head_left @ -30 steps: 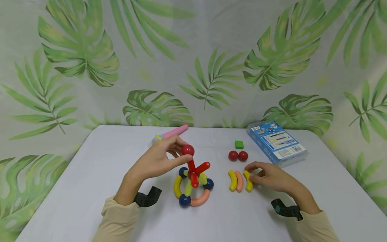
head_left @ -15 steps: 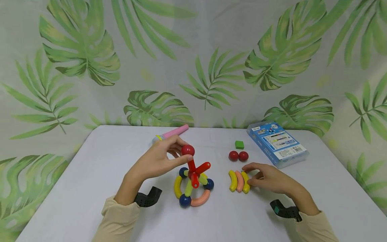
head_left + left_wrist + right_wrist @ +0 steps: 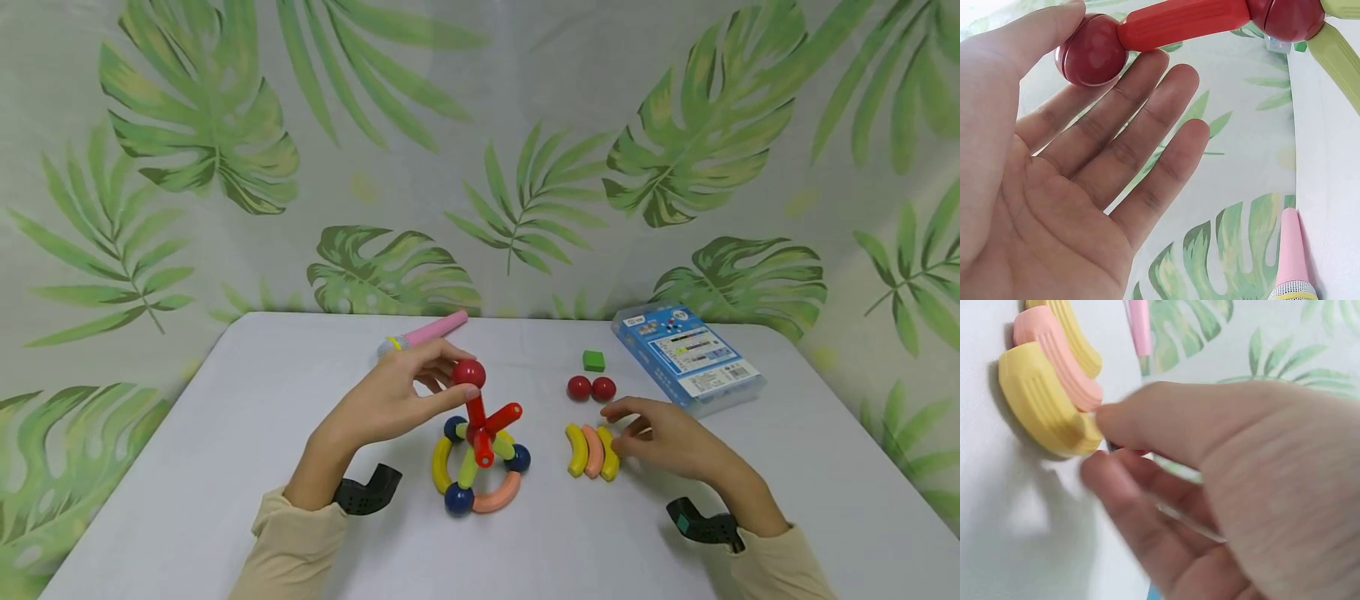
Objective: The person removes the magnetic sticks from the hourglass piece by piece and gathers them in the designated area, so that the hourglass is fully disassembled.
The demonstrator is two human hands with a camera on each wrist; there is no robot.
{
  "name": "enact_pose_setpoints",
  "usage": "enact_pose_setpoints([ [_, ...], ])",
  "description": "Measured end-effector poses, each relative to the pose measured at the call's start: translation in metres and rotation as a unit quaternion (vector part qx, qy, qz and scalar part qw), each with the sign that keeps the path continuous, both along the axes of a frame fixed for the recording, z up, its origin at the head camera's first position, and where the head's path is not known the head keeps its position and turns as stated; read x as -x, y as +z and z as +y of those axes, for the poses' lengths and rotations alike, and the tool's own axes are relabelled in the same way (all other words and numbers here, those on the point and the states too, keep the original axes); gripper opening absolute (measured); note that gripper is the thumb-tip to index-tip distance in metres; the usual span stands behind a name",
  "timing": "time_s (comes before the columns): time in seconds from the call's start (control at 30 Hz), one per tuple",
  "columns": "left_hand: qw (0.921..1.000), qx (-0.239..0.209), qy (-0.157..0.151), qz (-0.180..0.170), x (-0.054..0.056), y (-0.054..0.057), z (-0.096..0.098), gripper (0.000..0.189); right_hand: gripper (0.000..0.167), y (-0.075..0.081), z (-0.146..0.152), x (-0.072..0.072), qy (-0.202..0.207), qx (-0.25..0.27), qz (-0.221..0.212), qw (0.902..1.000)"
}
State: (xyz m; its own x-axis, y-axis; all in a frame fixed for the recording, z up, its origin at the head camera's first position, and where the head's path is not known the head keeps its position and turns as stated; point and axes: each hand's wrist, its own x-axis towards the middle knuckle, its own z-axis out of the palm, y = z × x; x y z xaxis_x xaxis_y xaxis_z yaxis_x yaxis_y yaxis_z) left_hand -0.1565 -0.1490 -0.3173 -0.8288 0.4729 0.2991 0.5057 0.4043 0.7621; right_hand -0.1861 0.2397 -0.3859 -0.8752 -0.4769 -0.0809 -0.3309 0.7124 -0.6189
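Note:
My left hand (image 3: 390, 398) pinches a red ball (image 3: 469, 374) between thumb and fingers. That ball tops a red stick (image 3: 1185, 24) of a built magnetic stick-and-ball structure. Below, green sticks (image 3: 468, 468) run to dark blue balls (image 3: 459, 499), with a yellow curved stick (image 3: 441, 463) and a pink one (image 3: 498, 493) in the bottom ring. My right hand (image 3: 670, 442) hovers at the nearest loose yellow curved stick (image 3: 1047, 403), fingers parted and nothing between them. Thumb contact with it cannot be told. A loose pink curved stick (image 3: 592, 452) and another yellow one (image 3: 577, 450) lie alongside.
Two red balls (image 3: 591, 388) and a green block (image 3: 593, 361) lie behind the loose sticks. At the back right is a blue printed box (image 3: 688, 354). A pink toy microphone (image 3: 431, 331) lies behind my left hand on the white table (image 3: 225, 467).
The right-hand yellow curved stick has slid left, up against the pink one. My right hand moved left with it, and its fingers have loosened. The left hand stays on the red ball.

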Motion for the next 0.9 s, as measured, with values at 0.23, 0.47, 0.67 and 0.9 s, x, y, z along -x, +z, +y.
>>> enact_pose_setpoints([
  [0.23, 0.9999, 0.006, -0.011, -0.01, 0.001, 0.0, 0.002, 0.035, 0.023, 0.008, -0.012, -0.006, -0.006, 0.028, 0.132, 0.9909],
  [0.47, 0.9996, 0.019, -0.02, 0.0, 0.002, -0.001, 0.004, 0.044, 0.026, 0.015, -0.045, -0.02, -0.009, 0.091, 0.18, 0.9795],
  [0.67, 0.9992, 0.014, -0.038, -0.002, 0.003, -0.008, 0.01, 0.053, 0.035, 0.024, -0.078, -0.035, 0.028, 0.157, 0.167, 0.973],
  [0.9, 0.9977, 0.003, -0.066, 0.01, 0.006, -0.017, 0.02, 0.061, 0.039, 0.028, -0.098, -0.051, 0.037, 0.166, 0.153, 0.9735],
])
